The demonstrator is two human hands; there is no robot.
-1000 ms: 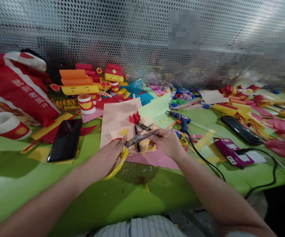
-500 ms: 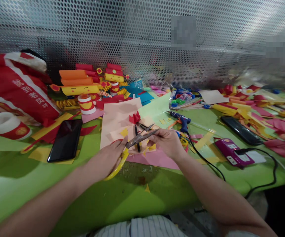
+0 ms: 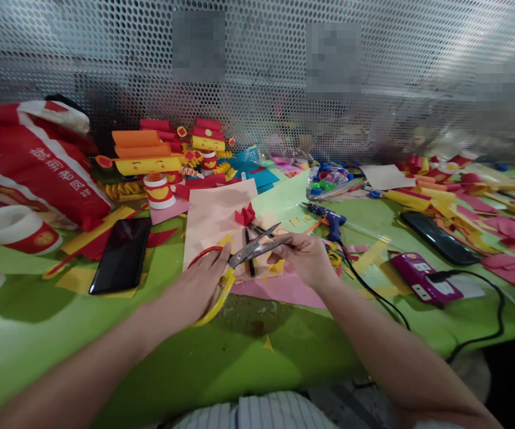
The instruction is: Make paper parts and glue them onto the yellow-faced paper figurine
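Observation:
My left hand (image 3: 201, 286) is closed around the handles of a pair of scissors (image 3: 240, 257), one handle red and the other yellow. Their blades are apart and point right, toward my right hand (image 3: 304, 256). The fingers of that hand are pinched together at the blade tips; what sits between them is too small or hidden to make out. Beneath the blades lie a black pen (image 3: 249, 253), yellow paper scraps and a pale pink sheet (image 3: 203, 217). A folded red paper piece (image 3: 244, 214) rests just beyond the blades.
A blue glue gun (image 3: 328, 217) with a black cord lies right of centre, near a purple power strip (image 3: 424, 279). Paper-and-cup figures (image 3: 147, 164) stand back left, beside a red bag (image 3: 38, 161). A phone (image 3: 121, 256) lies left; paper cups (image 3: 16, 226) stand further left.
The scissor blades have opened slightly wider, and more of the red handle shows at my left hand. My right hand stays pinched in about the same place. The whole view has shifted slightly.

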